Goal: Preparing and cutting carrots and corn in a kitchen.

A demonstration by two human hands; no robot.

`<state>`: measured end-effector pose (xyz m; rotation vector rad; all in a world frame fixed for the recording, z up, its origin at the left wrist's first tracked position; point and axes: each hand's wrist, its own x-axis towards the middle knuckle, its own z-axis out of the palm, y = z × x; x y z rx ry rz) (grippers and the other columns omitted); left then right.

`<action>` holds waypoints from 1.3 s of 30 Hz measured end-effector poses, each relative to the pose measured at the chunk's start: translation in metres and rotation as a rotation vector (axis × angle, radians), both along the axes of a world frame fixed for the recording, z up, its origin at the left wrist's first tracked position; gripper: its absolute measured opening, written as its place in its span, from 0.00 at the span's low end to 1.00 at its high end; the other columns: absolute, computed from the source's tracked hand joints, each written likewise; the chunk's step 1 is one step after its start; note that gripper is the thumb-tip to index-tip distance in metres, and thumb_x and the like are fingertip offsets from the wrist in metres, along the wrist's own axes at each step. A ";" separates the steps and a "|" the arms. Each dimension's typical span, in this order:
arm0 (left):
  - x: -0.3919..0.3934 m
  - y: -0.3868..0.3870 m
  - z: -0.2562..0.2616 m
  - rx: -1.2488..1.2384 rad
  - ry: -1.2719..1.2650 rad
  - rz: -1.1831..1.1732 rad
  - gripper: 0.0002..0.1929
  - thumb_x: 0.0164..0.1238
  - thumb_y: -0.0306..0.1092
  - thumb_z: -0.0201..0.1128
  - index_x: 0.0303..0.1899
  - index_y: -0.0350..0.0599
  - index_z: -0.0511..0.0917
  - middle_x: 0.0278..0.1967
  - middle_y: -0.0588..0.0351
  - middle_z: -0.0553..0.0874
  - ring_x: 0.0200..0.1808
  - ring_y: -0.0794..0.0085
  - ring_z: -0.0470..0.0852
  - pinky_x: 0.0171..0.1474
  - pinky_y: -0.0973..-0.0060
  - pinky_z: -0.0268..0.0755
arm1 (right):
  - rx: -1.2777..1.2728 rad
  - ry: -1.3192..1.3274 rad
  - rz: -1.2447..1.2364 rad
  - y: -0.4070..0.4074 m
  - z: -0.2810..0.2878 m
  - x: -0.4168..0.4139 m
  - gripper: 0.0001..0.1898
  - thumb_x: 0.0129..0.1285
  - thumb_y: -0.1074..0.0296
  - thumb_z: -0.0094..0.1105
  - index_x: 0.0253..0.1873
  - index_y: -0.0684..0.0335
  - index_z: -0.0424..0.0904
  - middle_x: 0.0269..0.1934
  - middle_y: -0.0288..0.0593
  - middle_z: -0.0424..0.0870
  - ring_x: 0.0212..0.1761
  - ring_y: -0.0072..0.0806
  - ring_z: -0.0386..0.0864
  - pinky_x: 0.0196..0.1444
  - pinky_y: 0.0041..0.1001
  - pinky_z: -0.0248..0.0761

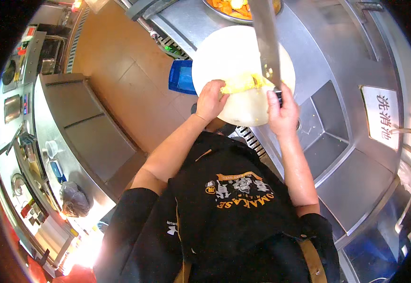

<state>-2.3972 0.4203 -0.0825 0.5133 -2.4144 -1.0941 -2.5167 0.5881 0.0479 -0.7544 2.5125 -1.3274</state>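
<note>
A round white cutting board (223, 53) lies before me on the stainless-steel counter. On it is a yellow ear of corn (239, 85), with a gap near its right end. My left hand (210, 100) grips the corn's left end between thumb and fingers. My right hand (284, 111) is closed around the black handle of a cleaver (266, 39). The broad blade points away from me over the board's right part, and small yellow bits cling to it. Beyond the board stands a metal bowl (216, 16) holding orange chunks, seemingly carrot, and a corn piece (238, 3).
To the right is a stainless-steel sink (327, 109), with a sign (380, 116) bearing writing on the wall behind. A blue plastic bin (182, 77) sits below the board's left side. Across the tiled floor (120, 70) runs another steel counter (58, 141) with a black plastic bag (74, 200).
</note>
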 end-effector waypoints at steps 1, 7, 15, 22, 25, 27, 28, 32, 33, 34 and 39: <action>-0.002 0.000 0.000 0.000 0.004 -0.010 0.20 0.53 0.26 0.72 0.48 0.42 0.75 0.49 0.46 0.82 0.53 0.51 0.80 0.56 0.62 0.74 | 0.022 0.043 0.012 0.004 -0.027 0.003 0.19 0.68 0.57 0.60 0.59 0.58 0.77 0.37 0.55 0.86 0.40 0.46 0.87 0.43 0.39 0.78; 0.003 0.003 0.003 -0.013 0.011 -0.043 0.17 0.53 0.27 0.71 0.45 0.41 0.76 0.48 0.46 0.82 0.50 0.50 0.80 0.55 0.60 0.74 | 0.412 -0.087 0.084 0.002 -0.040 0.002 0.18 0.68 0.53 0.58 0.58 0.54 0.76 0.33 0.55 0.85 0.36 0.53 0.85 0.39 0.45 0.77; 0.005 0.002 0.005 0.038 -0.033 -0.048 0.16 0.56 0.28 0.71 0.46 0.42 0.76 0.47 0.47 0.80 0.49 0.51 0.81 0.52 0.63 0.77 | 0.421 -0.100 0.120 0.002 -0.065 0.017 0.18 0.69 0.55 0.58 0.59 0.54 0.76 0.34 0.55 0.85 0.39 0.54 0.84 0.39 0.45 0.76; 0.013 0.004 0.002 0.024 0.036 -0.014 0.15 0.57 0.27 0.70 0.45 0.40 0.75 0.47 0.46 0.80 0.49 0.51 0.81 0.52 0.63 0.77 | 0.059 0.051 0.088 -0.020 0.008 0.024 0.18 0.70 0.53 0.56 0.57 0.57 0.75 0.34 0.55 0.85 0.37 0.53 0.85 0.37 0.46 0.76; 0.006 0.005 0.003 0.057 0.069 -0.026 0.15 0.57 0.26 0.70 0.45 0.40 0.76 0.46 0.46 0.81 0.49 0.51 0.82 0.51 0.64 0.77 | 0.389 -0.048 0.163 -0.008 -0.062 0.023 0.17 0.69 0.54 0.56 0.57 0.56 0.75 0.34 0.54 0.85 0.37 0.53 0.84 0.37 0.47 0.76; 0.008 0.004 0.001 0.047 0.053 -0.009 0.14 0.58 0.25 0.69 0.45 0.40 0.76 0.46 0.46 0.81 0.48 0.51 0.82 0.51 0.64 0.77 | 0.381 -0.074 0.142 -0.014 -0.064 0.022 0.17 0.69 0.54 0.56 0.56 0.55 0.75 0.34 0.54 0.85 0.37 0.54 0.84 0.37 0.47 0.76; 0.007 0.002 0.001 0.044 0.054 -0.004 0.14 0.58 0.25 0.69 0.45 0.40 0.76 0.46 0.46 0.81 0.48 0.51 0.82 0.51 0.64 0.77 | 0.387 -0.062 0.135 -0.017 -0.062 0.020 0.17 0.68 0.55 0.58 0.57 0.54 0.76 0.31 0.54 0.85 0.35 0.54 0.84 0.36 0.46 0.76; 0.006 0.005 0.004 0.059 0.085 0.020 0.13 0.58 0.25 0.69 0.43 0.40 0.77 0.45 0.46 0.81 0.48 0.52 0.82 0.50 0.64 0.77 | 0.396 -0.051 0.150 -0.017 -0.059 0.021 0.18 0.69 0.52 0.56 0.57 0.54 0.75 0.33 0.55 0.85 0.37 0.54 0.84 0.37 0.48 0.75; 0.009 0.005 0.008 0.067 0.069 0.015 0.12 0.57 0.24 0.69 0.42 0.40 0.77 0.46 0.46 0.81 0.48 0.52 0.82 0.50 0.64 0.76 | 0.395 -0.051 0.158 -0.017 -0.055 0.024 0.18 0.69 0.52 0.56 0.57 0.54 0.75 0.33 0.55 0.85 0.37 0.54 0.84 0.37 0.48 0.75; 0.009 0.004 0.012 0.066 0.067 0.024 0.12 0.57 0.24 0.69 0.42 0.40 0.77 0.46 0.46 0.81 0.48 0.52 0.82 0.50 0.64 0.76 | 0.352 -0.054 0.153 -0.016 -0.049 0.027 0.18 0.69 0.51 0.56 0.58 0.53 0.75 0.33 0.55 0.85 0.37 0.54 0.85 0.38 0.48 0.75; 0.001 0.001 0.005 0.036 0.061 0.027 0.10 0.58 0.24 0.68 0.41 0.41 0.77 0.45 0.47 0.80 0.47 0.51 0.81 0.50 0.63 0.76 | 0.484 -0.055 0.145 -0.022 -0.074 0.023 0.20 0.69 0.48 0.55 0.59 0.53 0.75 0.34 0.55 0.86 0.38 0.54 0.85 0.39 0.48 0.76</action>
